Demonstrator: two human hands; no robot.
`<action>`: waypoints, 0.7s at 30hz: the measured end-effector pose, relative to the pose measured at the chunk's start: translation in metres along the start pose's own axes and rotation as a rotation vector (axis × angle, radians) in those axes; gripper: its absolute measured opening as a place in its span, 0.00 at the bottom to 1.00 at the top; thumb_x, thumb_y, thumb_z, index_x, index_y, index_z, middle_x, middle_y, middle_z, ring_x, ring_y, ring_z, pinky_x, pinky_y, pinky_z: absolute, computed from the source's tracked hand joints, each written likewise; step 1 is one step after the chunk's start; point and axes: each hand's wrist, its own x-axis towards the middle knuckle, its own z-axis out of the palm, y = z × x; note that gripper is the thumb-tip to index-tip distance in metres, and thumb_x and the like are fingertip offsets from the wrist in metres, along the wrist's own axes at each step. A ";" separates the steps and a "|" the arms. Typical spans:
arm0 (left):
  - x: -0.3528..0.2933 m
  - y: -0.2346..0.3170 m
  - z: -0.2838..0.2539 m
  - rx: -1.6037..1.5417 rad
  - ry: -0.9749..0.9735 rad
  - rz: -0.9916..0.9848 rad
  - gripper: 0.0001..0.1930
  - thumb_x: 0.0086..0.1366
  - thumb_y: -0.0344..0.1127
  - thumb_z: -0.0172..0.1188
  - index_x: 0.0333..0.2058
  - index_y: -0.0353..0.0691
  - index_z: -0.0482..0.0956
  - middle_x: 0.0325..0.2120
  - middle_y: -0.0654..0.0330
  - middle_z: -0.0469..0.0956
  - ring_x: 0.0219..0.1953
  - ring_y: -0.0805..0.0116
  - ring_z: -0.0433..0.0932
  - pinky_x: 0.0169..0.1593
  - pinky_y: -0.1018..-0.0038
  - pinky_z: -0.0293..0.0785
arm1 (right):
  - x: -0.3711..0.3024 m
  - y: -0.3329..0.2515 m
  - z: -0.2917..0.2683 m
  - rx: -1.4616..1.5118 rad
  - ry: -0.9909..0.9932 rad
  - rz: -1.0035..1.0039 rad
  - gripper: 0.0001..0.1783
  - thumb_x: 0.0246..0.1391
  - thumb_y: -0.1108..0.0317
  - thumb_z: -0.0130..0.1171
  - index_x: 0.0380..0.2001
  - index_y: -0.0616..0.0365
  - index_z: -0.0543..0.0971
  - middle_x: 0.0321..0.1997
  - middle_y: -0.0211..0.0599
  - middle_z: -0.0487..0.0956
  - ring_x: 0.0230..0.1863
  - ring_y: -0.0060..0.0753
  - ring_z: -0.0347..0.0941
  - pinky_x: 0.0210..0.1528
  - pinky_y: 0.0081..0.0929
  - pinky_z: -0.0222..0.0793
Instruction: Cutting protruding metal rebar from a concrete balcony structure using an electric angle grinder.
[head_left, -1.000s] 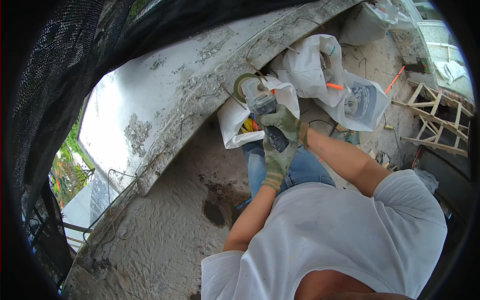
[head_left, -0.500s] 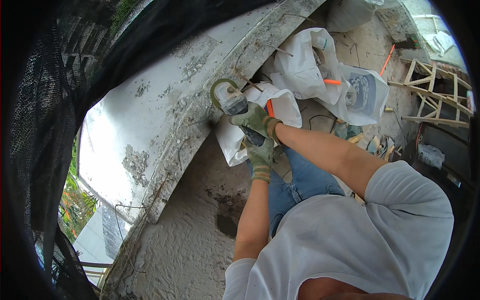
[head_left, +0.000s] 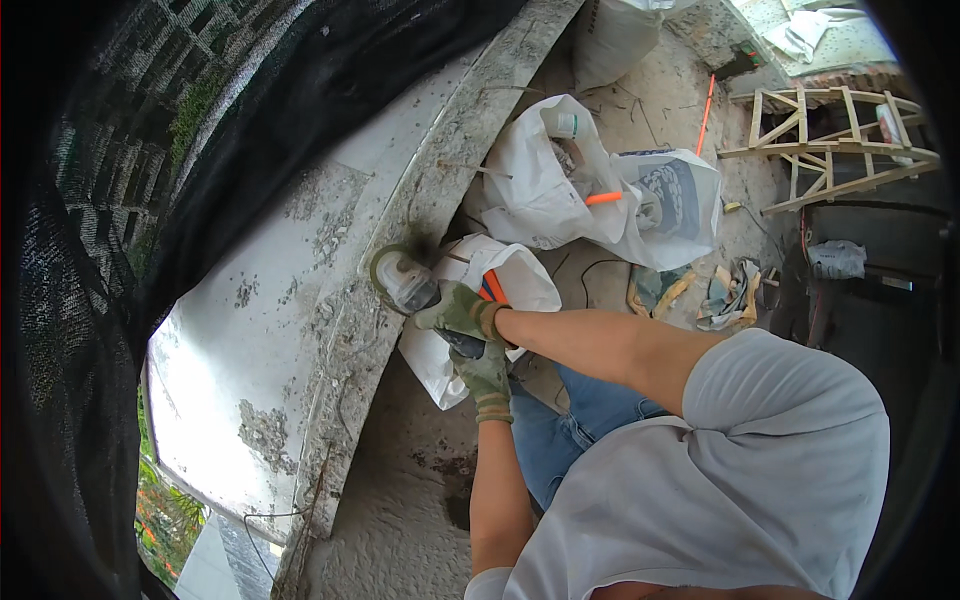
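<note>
Both my hands wear green-grey work gloves and grip an angle grinder [head_left: 408, 288]. My right hand [head_left: 462, 312] is closed around its body just behind the gear head. Lower down, my left hand [head_left: 485, 383] wraps the dark rear part of the grinder. A round disc [head_left: 382, 262] at the grinder's head lies over the rough edge of a concrete slab [head_left: 350, 330]; whether it touches the concrete I cannot tell. Thin rebar ends [head_left: 475, 168] stick out of that edge above the grinder.
White sacks [head_left: 545, 185] stand on the right, with an orange pipe [head_left: 604, 198] in one. A smaller sack [head_left: 525, 275] sits beside my hands. Wooden frames [head_left: 830, 150] lie farther right; black netting [head_left: 250, 150] hangs at upper left. A bent wire [head_left: 600, 264] lies on the floor.
The view has shifted, so the slab, sacks and frames appear elsewhere in it. The grinder has moved farther down along the slab's edge, with both hands still gripping it.
</note>
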 end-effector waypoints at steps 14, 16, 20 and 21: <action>-0.018 0.004 0.010 0.037 0.035 0.247 0.32 0.56 0.39 0.69 0.54 0.34 0.64 0.45 0.54 0.74 0.43 0.63 0.75 0.48 0.67 0.73 | -0.018 -0.033 -0.011 0.025 -0.184 0.057 0.21 0.42 0.61 0.70 0.37 0.63 0.79 0.30 0.32 0.79 0.32 0.23 0.73 0.37 0.28 0.71; -0.028 0.016 0.014 0.124 0.041 0.326 0.35 0.55 0.42 0.70 0.55 0.33 0.64 0.48 0.50 0.74 0.47 0.59 0.75 0.52 0.64 0.72 | -0.035 -0.056 -0.021 0.100 -0.192 0.032 0.19 0.43 0.62 0.69 0.36 0.63 0.80 0.30 0.30 0.79 0.31 0.21 0.73 0.35 0.26 0.71; -0.038 0.036 0.017 0.177 -0.067 0.597 0.33 0.59 0.43 0.68 0.57 0.32 0.65 0.49 0.49 0.74 0.49 0.60 0.76 0.52 0.65 0.73 | -0.057 -0.079 -0.051 0.243 -0.143 0.010 0.14 0.44 0.65 0.68 0.34 0.60 0.80 0.27 0.29 0.79 0.29 0.20 0.73 0.35 0.26 0.72; -0.040 0.036 0.012 0.177 -0.058 0.592 0.33 0.59 0.43 0.68 0.57 0.32 0.65 0.49 0.49 0.74 0.49 0.60 0.76 0.52 0.65 0.73 | -0.062 -0.076 -0.063 0.190 -0.131 -0.006 0.15 0.45 0.66 0.68 0.36 0.61 0.81 0.30 0.30 0.80 0.30 0.20 0.74 0.35 0.26 0.73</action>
